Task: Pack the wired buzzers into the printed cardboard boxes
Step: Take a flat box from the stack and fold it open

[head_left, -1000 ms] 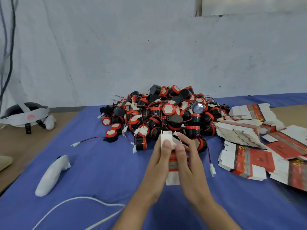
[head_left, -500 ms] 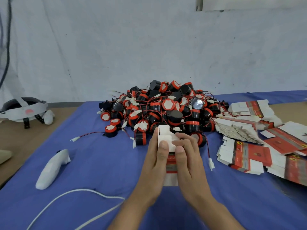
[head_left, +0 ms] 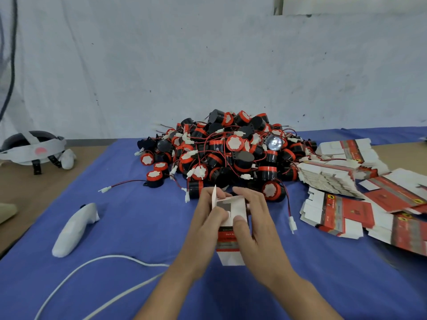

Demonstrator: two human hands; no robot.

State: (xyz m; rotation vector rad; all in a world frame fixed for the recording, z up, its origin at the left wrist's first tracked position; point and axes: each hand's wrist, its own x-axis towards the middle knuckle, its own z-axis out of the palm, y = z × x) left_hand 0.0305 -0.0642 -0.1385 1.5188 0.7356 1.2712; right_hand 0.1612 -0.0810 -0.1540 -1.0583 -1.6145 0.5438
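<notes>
A red-and-white printed cardboard box [head_left: 231,236] is held between both hands above the blue cloth, its far end open with white flaps up. My left hand [head_left: 205,225] grips its left side, fingers at the opening. My right hand [head_left: 256,229] grips the right side, thumb across the front. Behind them lies a big pile of black-and-red wired buzzers [head_left: 228,153]. One buzzer [head_left: 272,191] with a red wire and white plug sits just beyond my right hand. Flat unfolded boxes [head_left: 346,211] are stacked at the right.
A white handheld controller [head_left: 74,229] and a white cable [head_left: 97,264] lie on the blue cloth [head_left: 138,215] at the left. A headset with a strap [head_left: 32,148] rests on the brown table at far left. A single buzzer [head_left: 154,177] lies apart, left of the pile.
The box has been turned and its far end spread open, flaps lifted. Both hands shifted slightly along its sides while keeping hold. The camera tilted a little.
</notes>
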